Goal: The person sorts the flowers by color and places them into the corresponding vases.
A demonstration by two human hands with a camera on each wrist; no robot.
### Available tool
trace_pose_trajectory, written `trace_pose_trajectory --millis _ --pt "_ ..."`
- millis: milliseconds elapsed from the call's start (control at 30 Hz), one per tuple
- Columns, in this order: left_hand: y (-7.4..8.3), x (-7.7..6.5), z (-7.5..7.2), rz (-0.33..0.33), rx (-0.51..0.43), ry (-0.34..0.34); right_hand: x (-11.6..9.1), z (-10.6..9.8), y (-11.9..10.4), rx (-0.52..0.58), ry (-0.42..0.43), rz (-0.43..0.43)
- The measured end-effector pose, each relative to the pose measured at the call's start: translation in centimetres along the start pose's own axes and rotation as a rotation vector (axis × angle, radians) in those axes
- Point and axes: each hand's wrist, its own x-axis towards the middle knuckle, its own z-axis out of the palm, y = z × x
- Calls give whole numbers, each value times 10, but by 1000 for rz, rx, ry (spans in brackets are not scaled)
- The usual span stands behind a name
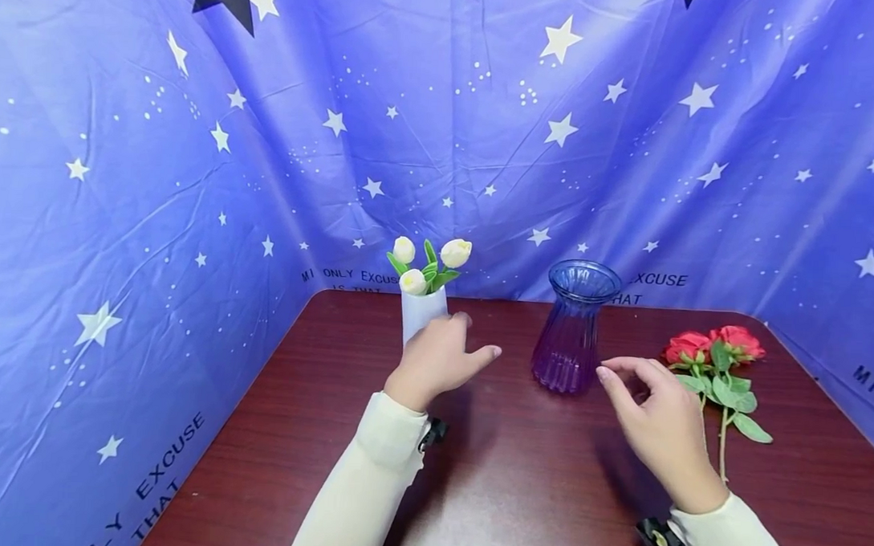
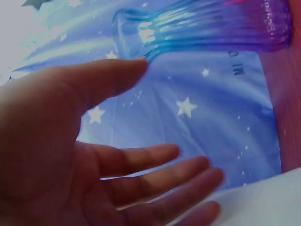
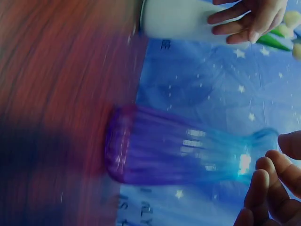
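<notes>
My left hand [image 1: 437,357] is right by a white vase [image 1: 423,309], its fingers extended and thumb spread, with nothing between them. White tulips [image 1: 412,282] with green leaves stand in that vase, whose lower part is hidden behind the hand. A ribbed glass vase [image 1: 572,342], blue at the flared rim and purple at the base, stands upright to the right. Beside it is my right hand [image 1: 666,430], fingers loosely bent and holding nothing. In the right wrist view, its fingertips [image 3: 263,165] overlap the neck of the glass vase [image 3: 178,150].
Red roses [image 1: 738,342] with green leaves and stems lie on the right side of the dark red wooden table [image 1: 516,485], partly behind the right hand. A blue curtain [image 1: 448,161] with white stars and printed words hangs round the back and sides.
</notes>
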Motion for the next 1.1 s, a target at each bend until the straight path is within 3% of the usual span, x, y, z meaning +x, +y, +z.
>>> trace_pose_trajectory --millis 233,433,700,900,1100 --pt "21 16 -3 69 -50 100 -1 -13 22 -8 21 137" --pt "36 28 -4 105 -75 142 -6 -15 38 -2 -6 264" --pt "51 44 -1 107 -147 175 -7 -17 54 25 -5 313" --pt "65 56 6 143 -127 182 -8 -20 66 4 -26 358" --pt "75 65 18 104 -135 180 -12 -23 78 -11 -48 405"
